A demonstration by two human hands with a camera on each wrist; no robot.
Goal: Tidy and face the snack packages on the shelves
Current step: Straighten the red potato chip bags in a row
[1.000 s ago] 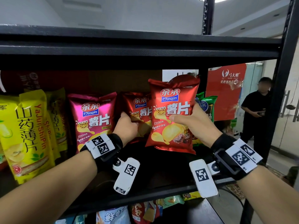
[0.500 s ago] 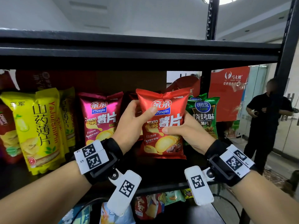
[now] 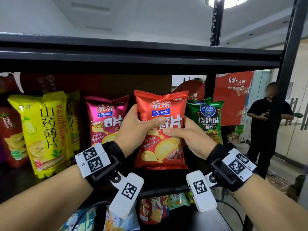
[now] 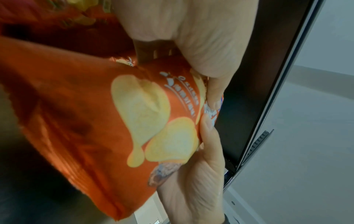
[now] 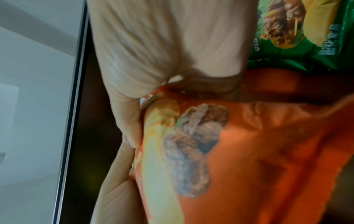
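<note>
A red potato chip bag (image 3: 160, 144) stands upright with its front toward me, between a magenta chip bag (image 3: 105, 119) and a green barbecue chip bag (image 3: 209, 119). My left hand (image 3: 138, 127) grips its left edge, thumb across the front. My right hand (image 3: 188, 135) grips the right edge, thumb on the front too. In the left wrist view the red bag (image 4: 118, 121) fills the frame with both thumbs meeting on it. The right wrist view shows the same bag (image 5: 239, 151) and the green bag (image 5: 306, 37) behind. The bag's foot sits low, near the shelf board (image 3: 160, 189).
Yellow yam chip bags (image 3: 45, 134) and a dark red bag (image 3: 10, 135) stand at the left of the shelf. The black upper shelf (image 3: 133, 54) hangs close above. More snacks (image 3: 153, 210) lie on the lower shelf. A person in black (image 3: 266, 127) stands at the right beyond the post.
The red bag moved left from the shelf's right part to a spot between the magenta and green bags. My left hand left the bags at the back and took hold of it.
</note>
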